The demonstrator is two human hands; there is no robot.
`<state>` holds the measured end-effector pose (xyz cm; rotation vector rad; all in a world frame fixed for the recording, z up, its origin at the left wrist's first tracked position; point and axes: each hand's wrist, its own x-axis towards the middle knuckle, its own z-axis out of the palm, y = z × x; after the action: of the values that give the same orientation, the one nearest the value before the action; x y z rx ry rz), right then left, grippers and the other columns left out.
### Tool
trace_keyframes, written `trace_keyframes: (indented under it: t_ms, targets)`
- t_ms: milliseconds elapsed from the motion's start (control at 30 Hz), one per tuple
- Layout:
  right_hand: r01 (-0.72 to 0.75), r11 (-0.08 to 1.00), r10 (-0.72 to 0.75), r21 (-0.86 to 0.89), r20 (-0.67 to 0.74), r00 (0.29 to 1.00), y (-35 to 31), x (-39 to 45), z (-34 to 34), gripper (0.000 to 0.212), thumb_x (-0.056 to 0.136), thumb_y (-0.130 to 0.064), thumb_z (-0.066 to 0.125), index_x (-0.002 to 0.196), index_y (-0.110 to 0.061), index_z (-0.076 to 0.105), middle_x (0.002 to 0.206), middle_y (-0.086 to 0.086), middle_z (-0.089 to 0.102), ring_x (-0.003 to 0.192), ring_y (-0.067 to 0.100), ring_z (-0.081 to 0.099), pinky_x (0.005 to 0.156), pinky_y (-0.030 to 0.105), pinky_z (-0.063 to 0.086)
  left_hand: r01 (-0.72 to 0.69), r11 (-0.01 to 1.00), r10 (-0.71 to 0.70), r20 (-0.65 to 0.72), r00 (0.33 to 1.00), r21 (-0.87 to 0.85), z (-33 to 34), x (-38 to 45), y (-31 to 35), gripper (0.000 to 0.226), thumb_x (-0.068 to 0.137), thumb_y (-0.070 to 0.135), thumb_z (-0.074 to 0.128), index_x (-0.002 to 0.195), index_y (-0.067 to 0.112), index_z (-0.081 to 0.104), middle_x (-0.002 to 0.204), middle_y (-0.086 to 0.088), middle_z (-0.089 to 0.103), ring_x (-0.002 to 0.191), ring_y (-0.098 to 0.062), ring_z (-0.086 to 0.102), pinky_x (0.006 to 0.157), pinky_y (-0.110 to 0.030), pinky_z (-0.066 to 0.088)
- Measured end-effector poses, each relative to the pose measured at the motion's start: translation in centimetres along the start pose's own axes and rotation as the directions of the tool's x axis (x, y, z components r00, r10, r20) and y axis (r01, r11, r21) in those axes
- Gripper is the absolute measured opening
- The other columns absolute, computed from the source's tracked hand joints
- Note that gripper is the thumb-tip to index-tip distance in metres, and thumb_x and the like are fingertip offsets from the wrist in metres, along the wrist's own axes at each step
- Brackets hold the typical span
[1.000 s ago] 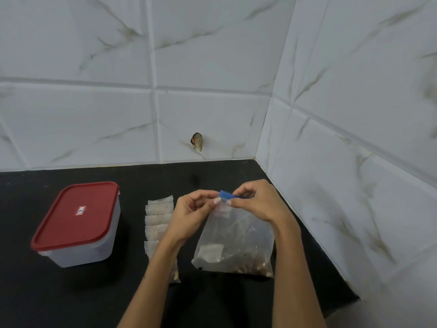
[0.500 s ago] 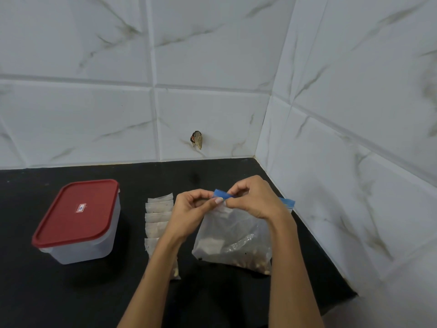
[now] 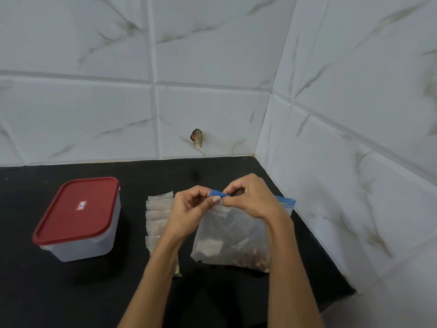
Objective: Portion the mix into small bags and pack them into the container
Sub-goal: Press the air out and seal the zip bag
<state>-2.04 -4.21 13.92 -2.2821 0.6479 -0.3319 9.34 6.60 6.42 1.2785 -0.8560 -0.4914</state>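
Both hands pinch the blue seal strip at the top of the big bag: the left hand and right hand meet thumb to thumb, each in a narrow grip. The bag stands upright on the black surface, its mouth up and its long axis vertical, with the mix settled at the bottom. Just to its left lies a row of small bags; farther left stands the container, its red lid on.

Table: matt black, smooth. Wall tiles: glossy white marble-look. Container: translucent plastic, red plastic lid. Large bag: clear thin plastic film, blue strip.
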Motion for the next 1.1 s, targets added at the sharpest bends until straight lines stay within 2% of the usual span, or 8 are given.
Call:
trace_keyframes:
  t_ms: [133,300,400,467,667,800,933,1100]
  targets:
    - [-0.024,0.997,0.024,-0.077,0.0,1.0,0.4,0.0,-0.5,0.015,0.073,-0.017,0.075,0.088,-0.016,0.075,0.074,-0.005,0.067,0.072,0.007,0.062,0.065,0.021,0.047,0.021,0.998,-0.019,0.031,0.999,-0.056,-0.2,0.2,0.3,0.016,0.08,0.011,0.067,0.09,-0.002,0.068,0.083,-0.009,0.072,0.077,-0.013,0.067,0.072,-0.022,0.056]
    - [-0.05,0.998,0.049,-0.037,-0.007,0.999,1.0,0.0,-0.8,0.004,0.074,-0.016,0.074,0.077,-0.018,0.075,0.06,-0.01,0.061,0.057,0.002,0.056,0.056,0.015,0.039,0.032,0.997,-0.029,0.045,0.999,-0.076,-0.4,0.4,0.4,0.006,0.083,0.006,0.066,0.087,0.004,0.068,0.077,0.0,0.073,0.073,-0.009,0.068,0.068,-0.019,0.055]
    - [-0.037,0.998,0.036,-0.053,-0.024,0.999,1.0,0.0,-0.6,0.007,0.075,-0.021,0.075,0.083,-0.02,0.075,0.07,-0.006,0.067,0.068,0.008,0.063,0.063,0.025,0.05,0.047,0.993,-0.045,0.027,0.999,-0.104,-0.4,0.5,0.3,0.009,0.083,0.009,0.066,0.089,0.004,0.069,0.08,-0.002,0.073,0.075,-0.011,0.068,0.068,-0.02,0.055]
    - [-0.048,0.997,0.046,-0.056,-0.041,0.998,1.1,0.0,-0.7,0.011,0.076,-0.023,0.075,0.086,-0.021,0.075,0.076,-0.003,0.069,0.075,0.013,0.064,0.071,0.03,0.052,0.058,0.993,-0.056,0.023,0.998,-0.104,-0.3,0.7,0.2,0.01,0.082,0.011,0.067,0.089,0.004,0.069,0.08,-0.004,0.072,0.075,-0.012,0.068,0.068,-0.021,0.055]
    - [-0.095,0.995,0.095,-0.026,-0.012,0.995,1.5,-0.6,-1.5,0.01,0.075,-0.016,0.074,0.085,-0.015,0.076,0.07,-0.005,0.066,0.066,0.006,0.059,0.059,0.017,0.042,0.078,0.992,-0.074,0.037,0.997,-0.095,0.0,0.7,0.3,0.019,0.075,0.021,0.069,0.088,0.007,0.07,0.08,-0.002,0.073,0.075,-0.012,0.068,0.069,-0.021,0.056]
    - [-0.102,0.994,0.102,-0.042,-0.01,0.995,1.7,-0.6,-1.7,0.003,0.077,-0.014,0.072,0.079,-0.016,0.074,0.066,-0.008,0.063,0.063,0.005,0.057,0.057,0.016,0.038,0.079,0.994,-0.077,0.034,0.996,-0.08,0.2,0.7,0.4,0.02,0.074,0.024,0.069,0.087,0.009,0.07,0.08,-0.002,0.073,0.077,-0.013,0.068,0.07,-0.024,0.058]
    - [-0.099,0.994,0.098,-0.036,-0.027,0.995,2.1,-0.7,-1.7,0.01,0.077,-0.016,0.071,0.086,-0.016,0.075,0.072,-0.008,0.066,0.069,0.006,0.06,0.062,0.019,0.043,0.099,0.993,-0.099,-0.001,0.995,-0.071,0.1,0.9,0.4,0.005,0.083,0.013,0.067,0.084,0.009,0.069,0.077,0.001,0.072,0.074,-0.01,0.068,0.068,-0.021,0.057]
    - [-0.128,0.989,0.124,-0.073,-0.056,0.991,3.6,-1.4,-2.4,0.01,0.076,-0.02,0.071,0.083,-0.021,0.076,0.07,-0.005,0.067,0.07,0.01,0.06,0.065,0.028,0.046,0.113,0.989,-0.116,-0.028,0.993,-0.098,0.0,1.1,0.3,0.006,0.086,0.006,0.064,0.084,0.003,0.069,0.072,0.003,0.072,0.069,-0.006,0.068,0.064,-0.017,0.055]
